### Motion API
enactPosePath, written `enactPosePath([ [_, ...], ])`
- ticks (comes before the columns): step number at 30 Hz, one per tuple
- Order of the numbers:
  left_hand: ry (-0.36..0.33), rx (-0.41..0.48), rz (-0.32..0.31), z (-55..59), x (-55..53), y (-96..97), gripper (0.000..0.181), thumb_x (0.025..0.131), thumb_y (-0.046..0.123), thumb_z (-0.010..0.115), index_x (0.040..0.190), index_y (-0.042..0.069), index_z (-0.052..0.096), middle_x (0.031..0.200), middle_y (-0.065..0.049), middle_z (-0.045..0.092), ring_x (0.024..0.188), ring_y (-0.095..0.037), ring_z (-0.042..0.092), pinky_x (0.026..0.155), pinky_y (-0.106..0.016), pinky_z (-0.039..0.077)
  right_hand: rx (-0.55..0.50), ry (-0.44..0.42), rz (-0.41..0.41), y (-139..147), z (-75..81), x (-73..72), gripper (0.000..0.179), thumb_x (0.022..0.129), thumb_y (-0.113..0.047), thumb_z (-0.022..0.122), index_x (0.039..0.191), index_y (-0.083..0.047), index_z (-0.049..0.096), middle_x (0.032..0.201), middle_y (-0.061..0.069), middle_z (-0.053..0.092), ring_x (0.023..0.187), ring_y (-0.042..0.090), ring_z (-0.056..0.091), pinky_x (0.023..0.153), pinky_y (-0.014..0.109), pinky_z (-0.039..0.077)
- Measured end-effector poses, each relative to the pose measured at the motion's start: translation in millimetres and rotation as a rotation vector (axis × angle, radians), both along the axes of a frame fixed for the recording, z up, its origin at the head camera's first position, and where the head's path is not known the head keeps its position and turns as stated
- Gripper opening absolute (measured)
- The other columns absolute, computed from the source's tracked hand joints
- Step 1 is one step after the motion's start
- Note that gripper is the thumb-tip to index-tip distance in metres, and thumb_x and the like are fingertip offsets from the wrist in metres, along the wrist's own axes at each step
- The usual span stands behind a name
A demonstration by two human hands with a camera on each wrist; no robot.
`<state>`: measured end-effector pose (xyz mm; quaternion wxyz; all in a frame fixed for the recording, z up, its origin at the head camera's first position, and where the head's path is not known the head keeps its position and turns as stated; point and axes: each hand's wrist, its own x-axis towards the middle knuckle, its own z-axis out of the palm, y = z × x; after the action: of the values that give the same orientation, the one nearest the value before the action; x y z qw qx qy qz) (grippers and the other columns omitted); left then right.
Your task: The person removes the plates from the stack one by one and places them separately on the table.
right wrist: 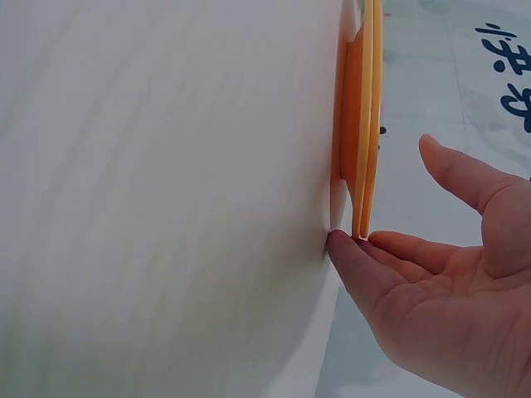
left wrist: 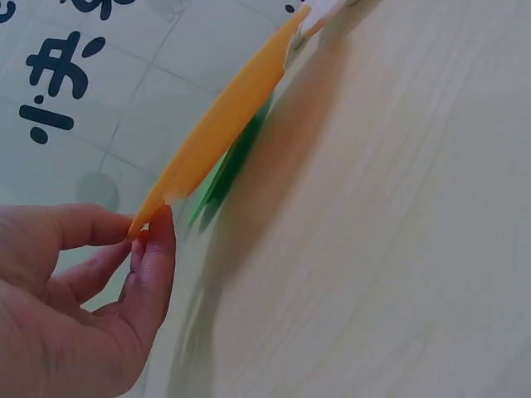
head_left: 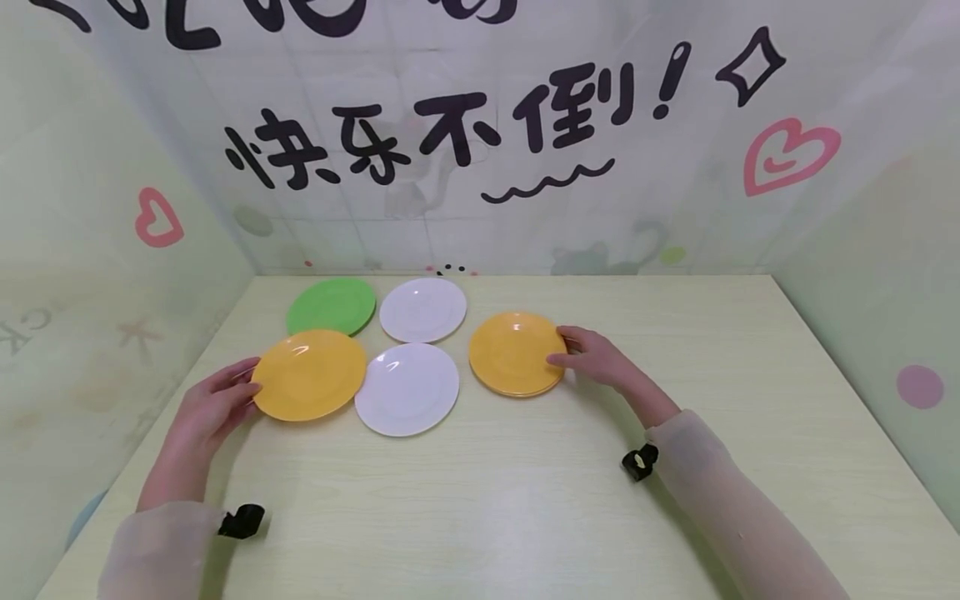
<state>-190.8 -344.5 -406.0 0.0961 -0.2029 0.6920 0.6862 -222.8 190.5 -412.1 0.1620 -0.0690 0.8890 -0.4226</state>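
My left hand [head_left: 217, 404] pinches the left edge of a yellow-orange plate [head_left: 309, 375] between thumb and fingers. That plate is raised off the table and tilted in the left wrist view, its shadow beneath. At the right, two yellow-orange plates [right wrist: 365, 124] lie stacked on the table, the upper one [head_left: 516, 352] showing from above. My right hand [right wrist: 465, 290] is at the stack's right edge, fingertips right at the rim and low by the tabletop. Its thumb [right wrist: 460, 172] stands apart above the plates.
A green plate [head_left: 330, 306] lies at the back left, partly behind the raised plate. Two white plates lie in the middle, one at the back [head_left: 423, 310] and one nearer [head_left: 407, 390]. A printed curtain [head_left: 450, 225] closes off the table's back edge.
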Motion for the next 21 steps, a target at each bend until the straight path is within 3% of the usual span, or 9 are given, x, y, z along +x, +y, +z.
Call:
enactPosePath([
  [4, -0.045, -0.068, 0.008, -1.6, -3.1, -2.7, 0.071, 0.094, 0.019, 0.070, 0.155, 0.022, 0.035, 0.096, 0.023, 0.058, 0.080, 0.000, 0.061, 0.074, -0.014, 0.059, 0.017, -0.018, -0.029, 0.6, 4.2, -3.5, 0.071, 0.099, -0.028, 0.063, 0.152, 0.007, 0.031, 0.158, 0.025, 0.034, 0.146, 0.040, 0.036, 0.119, 0.052, 0.036],
  [11, -0.079, -0.106, 0.005, -5.8, -4.5, -10.2, 0.071, 0.095, 0.018, 0.068, 0.157, 0.019, 0.032, 0.087, 0.026, 0.061, 0.078, 0.001, 0.061, 0.073, -0.016, 0.060, 0.035, -0.023, -0.076, -1.8, 9.1, -11.1, 0.064, 0.098, -0.027, 0.063, 0.148, 0.005, 0.039, 0.151, 0.026, 0.044, 0.140, 0.041, 0.044, 0.115, 0.052, 0.043],
  [15, -0.091, -0.181, -0.004, -6.3, -2.9, -13.5, 0.068, 0.097, 0.020, 0.066, 0.156, 0.017, 0.033, 0.084, 0.028, 0.060, 0.077, 0.002, 0.061, 0.073, -0.015, 0.059, 0.045, -0.030, -0.091, -3.4, 8.4, -14.5, 0.062, 0.097, -0.026, 0.064, 0.146, 0.005, 0.042, 0.149, 0.026, 0.046, 0.137, 0.040, 0.047, 0.112, 0.051, 0.046],
  [21, -0.053, -0.294, -0.056, -3.1, -2.0, -13.1, 0.063, 0.099, 0.018, 0.061, 0.154, 0.003, 0.033, 0.078, 0.031, 0.058, 0.074, 0.009, 0.061, 0.071, -0.015, 0.060, 0.050, -0.048, -0.109, -4.0, 9.4, -15.4, 0.063, 0.096, -0.026, 0.065, 0.146, 0.005, 0.043, 0.148, 0.025, 0.048, 0.136, 0.040, 0.048, 0.110, 0.050, 0.048],
])
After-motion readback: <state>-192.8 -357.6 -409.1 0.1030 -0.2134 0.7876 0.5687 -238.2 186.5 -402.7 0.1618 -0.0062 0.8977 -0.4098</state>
